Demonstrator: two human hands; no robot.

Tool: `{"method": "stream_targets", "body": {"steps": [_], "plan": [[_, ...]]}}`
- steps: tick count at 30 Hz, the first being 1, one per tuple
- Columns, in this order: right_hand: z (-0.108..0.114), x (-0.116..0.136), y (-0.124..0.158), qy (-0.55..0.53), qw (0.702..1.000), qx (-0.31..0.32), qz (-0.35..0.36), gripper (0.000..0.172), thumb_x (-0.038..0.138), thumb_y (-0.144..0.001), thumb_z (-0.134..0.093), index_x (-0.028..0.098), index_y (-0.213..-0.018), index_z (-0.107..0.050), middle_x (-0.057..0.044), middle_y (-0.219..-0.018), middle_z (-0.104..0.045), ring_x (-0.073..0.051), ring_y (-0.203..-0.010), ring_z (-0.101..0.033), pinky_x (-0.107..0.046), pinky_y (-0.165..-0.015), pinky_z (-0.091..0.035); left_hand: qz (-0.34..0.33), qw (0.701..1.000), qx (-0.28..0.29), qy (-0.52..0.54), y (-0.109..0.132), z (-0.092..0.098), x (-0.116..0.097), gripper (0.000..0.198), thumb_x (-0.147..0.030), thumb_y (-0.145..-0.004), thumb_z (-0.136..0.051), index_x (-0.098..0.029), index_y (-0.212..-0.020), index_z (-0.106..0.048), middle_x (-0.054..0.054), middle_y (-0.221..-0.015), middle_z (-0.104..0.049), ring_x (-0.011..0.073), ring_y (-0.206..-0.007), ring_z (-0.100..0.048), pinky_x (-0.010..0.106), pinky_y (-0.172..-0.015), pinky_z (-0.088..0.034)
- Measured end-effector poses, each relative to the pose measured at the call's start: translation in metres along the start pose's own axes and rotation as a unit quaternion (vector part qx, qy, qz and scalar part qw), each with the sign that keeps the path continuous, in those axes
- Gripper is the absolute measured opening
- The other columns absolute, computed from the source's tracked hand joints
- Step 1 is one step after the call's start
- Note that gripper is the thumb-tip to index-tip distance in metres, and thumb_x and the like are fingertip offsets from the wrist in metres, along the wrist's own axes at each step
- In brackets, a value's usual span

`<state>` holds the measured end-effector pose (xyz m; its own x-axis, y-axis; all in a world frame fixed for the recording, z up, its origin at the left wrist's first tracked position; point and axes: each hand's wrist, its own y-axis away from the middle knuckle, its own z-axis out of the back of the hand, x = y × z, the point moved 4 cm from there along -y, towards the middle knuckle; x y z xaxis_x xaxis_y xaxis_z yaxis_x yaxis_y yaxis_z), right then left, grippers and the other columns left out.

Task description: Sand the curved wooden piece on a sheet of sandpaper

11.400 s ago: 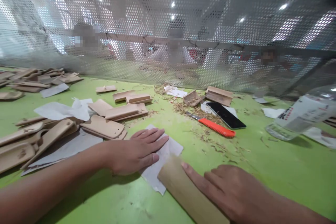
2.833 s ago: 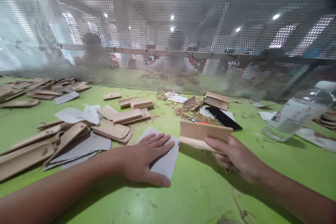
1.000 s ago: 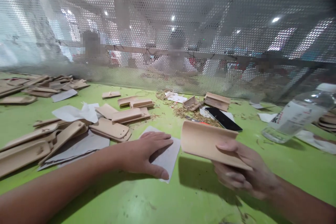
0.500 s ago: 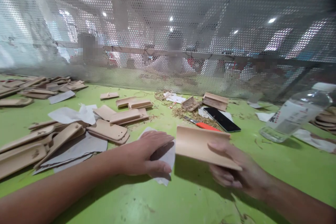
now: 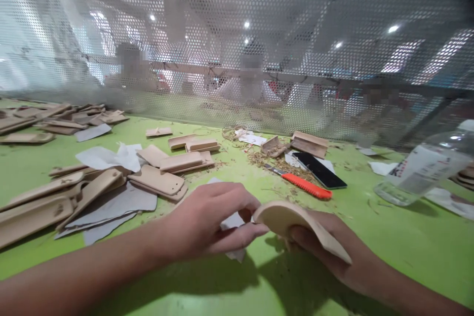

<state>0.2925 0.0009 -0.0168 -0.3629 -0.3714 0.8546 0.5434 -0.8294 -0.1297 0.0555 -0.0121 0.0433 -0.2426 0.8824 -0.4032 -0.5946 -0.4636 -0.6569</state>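
My right hand (image 5: 333, 242) grips a pale, curved bamboo piece (image 5: 292, 217), thumb inside its hollow and fingers behind it. The piece is tilted, its arched end facing me. At its left edge my left hand (image 5: 225, 217) pinches it with fingertips and thumb; the exact contact is partly hidden. Beneath my left hand lies a sheet of whitish paper (image 5: 235, 221), mostly covered by the fingers. Beyond the piece, a utility knife with an orange handle (image 5: 307, 186) rests on the green table (image 5: 207, 291).
Bamboo pieces (image 5: 159, 180) and grey sheets (image 5: 111, 210) lie at left, with another pile (image 5: 62, 118) behind. A phone (image 5: 320, 170) lies near shavings (image 5: 259, 159). At right stands a tilted plastic bottle (image 5: 418, 173). A perforated screen (image 5: 207, 59) runs along the back, people behind it.
The bamboo piece has turned so its arched end faces me. My left hand has lifted from the paper and moved right to the piece's edge. The knife handle is now uncovered.
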Motion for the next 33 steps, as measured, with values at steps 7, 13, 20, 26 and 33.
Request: {"method": "stream_targets", "body": {"steps": [7,13,20,26,33], "plan": [[-0.004,-0.001,-0.008,0.072,0.987,0.016,0.144,0.032,0.045,-0.096,-0.07,0.031,-0.124,-0.071,-0.006,-0.109,-0.076,-0.023,-0.093,-0.07,-0.031,-0.082,-0.054,-0.055,0.998,-0.022,-0.037,-0.001,0.001,-0.015,0.033,-0.037,-0.112,-0.051,-0.016,-0.09,-0.064,0.002,-0.072,-0.066,0.0132,-0.061,-0.056,0.024,-0.056,-0.042],[-0.006,-0.006,-0.009,0.106,0.982,0.025,0.153,0.033,0.046,-0.094,-0.072,0.029,-0.122,-0.073,-0.006,-0.101,-0.076,-0.022,-0.086,-0.07,-0.031,-0.08,-0.055,-0.069,0.996,-0.03,-0.041,-0.001,0.0,-0.019,0.036,-0.039,-0.113,-0.047,-0.018,-0.089,-0.063,0.002,-0.07,-0.066,0.0132,-0.06,-0.058,0.024,-0.055,-0.042],[-0.005,-0.002,-0.009,0.1,0.987,0.011,0.123,0.032,0.044,-0.092,-0.075,0.026,-0.118,-0.075,-0.008,-0.098,-0.077,-0.024,-0.086,-0.071,-0.033,-0.078,-0.054,-0.045,0.997,-0.012,-0.068,0.002,-0.002,-0.014,0.034,-0.041,-0.112,-0.05,-0.02,-0.089,-0.062,0.001,-0.07,-0.065,0.0142,-0.061,-0.058,0.026,-0.056,-0.042],[0.002,-0.005,-0.009,0.123,0.988,-0.039,0.09,0.031,0.033,-0.092,-0.072,0.024,-0.121,-0.074,-0.011,-0.115,-0.078,-0.028,-0.098,-0.073,-0.036,-0.085,-0.056,0.012,0.995,0.027,-0.097,0.0,0.0,0.002,0.028,-0.022,-0.106,-0.049,-0.02,-0.079,-0.055,-0.001,-0.07,-0.054,0.0145,-0.061,-0.05,0.026,-0.057,-0.038],[0.007,-0.003,-0.011,0.127,0.989,-0.062,0.045,0.032,0.032,-0.089,-0.072,0.024,-0.12,-0.076,-0.01,-0.115,-0.079,-0.03,-0.099,-0.075,-0.037,-0.084,-0.059,0.061,0.994,0.017,-0.085,0.001,0.001,0.017,0.025,-0.023,-0.106,-0.051,-0.019,-0.082,-0.058,-0.001,-0.074,-0.057,0.0147,-0.066,-0.053,0.026,-0.061,-0.04]]}}
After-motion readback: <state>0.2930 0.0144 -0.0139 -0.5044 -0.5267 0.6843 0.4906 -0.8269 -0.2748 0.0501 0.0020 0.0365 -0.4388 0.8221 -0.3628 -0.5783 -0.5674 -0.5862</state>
